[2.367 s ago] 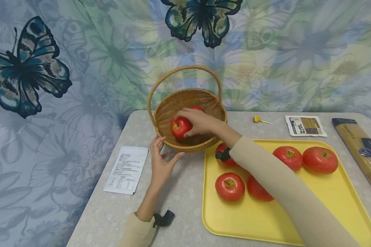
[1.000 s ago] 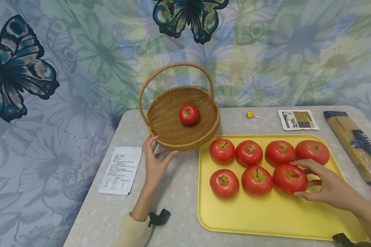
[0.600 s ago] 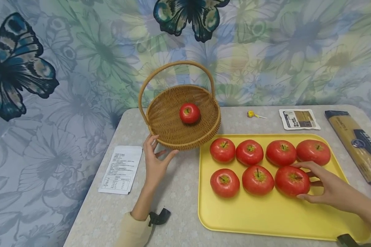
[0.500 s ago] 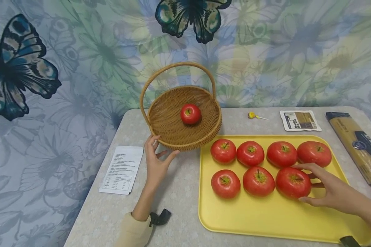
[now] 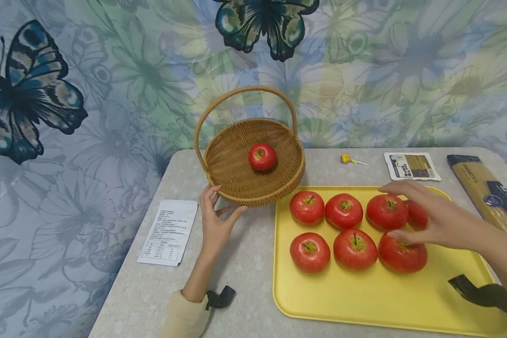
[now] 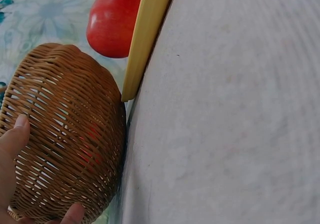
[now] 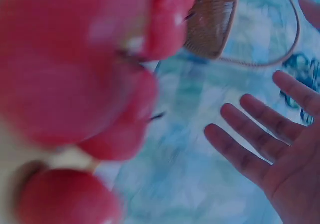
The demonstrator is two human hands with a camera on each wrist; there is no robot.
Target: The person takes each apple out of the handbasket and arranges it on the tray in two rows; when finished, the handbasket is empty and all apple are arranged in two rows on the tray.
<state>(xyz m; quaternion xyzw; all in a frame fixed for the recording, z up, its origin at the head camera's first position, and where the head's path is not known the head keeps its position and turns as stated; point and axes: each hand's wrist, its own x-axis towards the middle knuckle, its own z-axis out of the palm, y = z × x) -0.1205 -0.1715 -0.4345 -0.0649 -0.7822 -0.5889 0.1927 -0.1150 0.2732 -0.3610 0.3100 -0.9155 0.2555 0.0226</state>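
My left hand (image 5: 215,225) grips the front left edge of a wicker basket (image 5: 228,155), thumb apart from the curled fingers. In the left wrist view, its thumb (image 6: 15,136) lies against the woven wall (image 6: 60,104). One red apple (image 5: 262,157) sits inside. Over the right end of a yellow tray (image 5: 342,295) hovers my right hand (image 5: 439,218), fingers spread and holding nothing. Beneath it are a back-row apple (image 5: 417,216), partly hidden, and a front-row apple (image 5: 403,256). The right wrist view shows that hand's straight fingers (image 7: 250,139).
Several more apples (image 5: 344,211) stand in two rows on the tray. Behind it lie a lollipop (image 5: 346,159) and a flat packet (image 5: 411,166). A long brown package (image 5: 486,188) lies at the right. Left of the basket is a white printed pouch (image 5: 169,232).
My right hand has carried an apple from the basket to the tray's front row and let go. It has since risen toward the back row. The left hand has stayed on the basket.
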